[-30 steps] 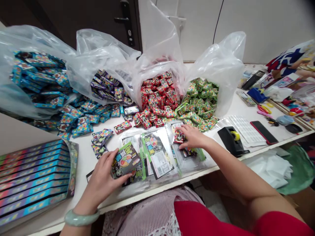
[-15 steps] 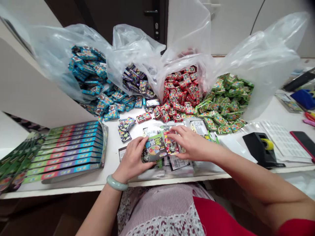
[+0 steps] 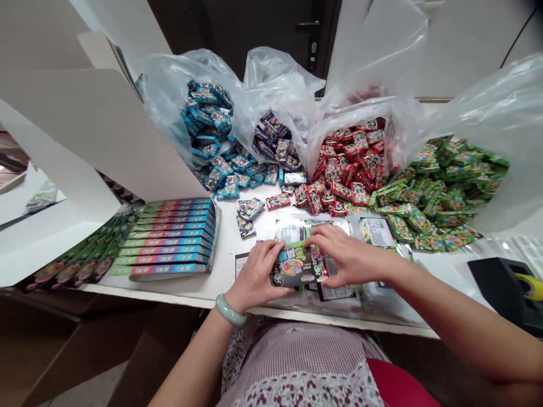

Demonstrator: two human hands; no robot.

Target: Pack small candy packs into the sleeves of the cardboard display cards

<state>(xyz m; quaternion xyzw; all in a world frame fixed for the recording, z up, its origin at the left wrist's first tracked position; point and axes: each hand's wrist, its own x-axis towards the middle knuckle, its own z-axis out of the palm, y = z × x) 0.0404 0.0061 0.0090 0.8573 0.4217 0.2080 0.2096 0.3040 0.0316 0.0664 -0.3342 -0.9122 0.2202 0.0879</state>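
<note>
At the far left a white cardboard flap (image 3: 85,135) is leaning over the white tabletop (image 3: 220,280), and beside it a stack of long flat rainbow-striped boxes (image 3: 169,237) is lying near the front edge. Behind these, four clear plastic bags are standing open in a row: the bag of blue packets (image 3: 207,130), the bag of purple packets (image 3: 275,144), the bag of red packets (image 3: 352,164) and the bag of green packets (image 3: 441,192), each spilling onto the tabletop. In the middle foreground the left hand (image 3: 254,277), wearing a pale green bangle (image 3: 230,311), is gripping a green-and-black printed pouch (image 3: 292,267), its fingers curling around the pouch's left edge. The pouch is hovering just over a spread of clear flat sleeves (image 3: 373,232) near the front edge of the tabletop. The right hand (image 3: 354,257) is meeting the pouch's right side, its fingers pinching a small red packet (image 3: 320,267) against it. At the far right a black tape dispenser (image 3: 503,285) is sitting on the tabletop.
</note>
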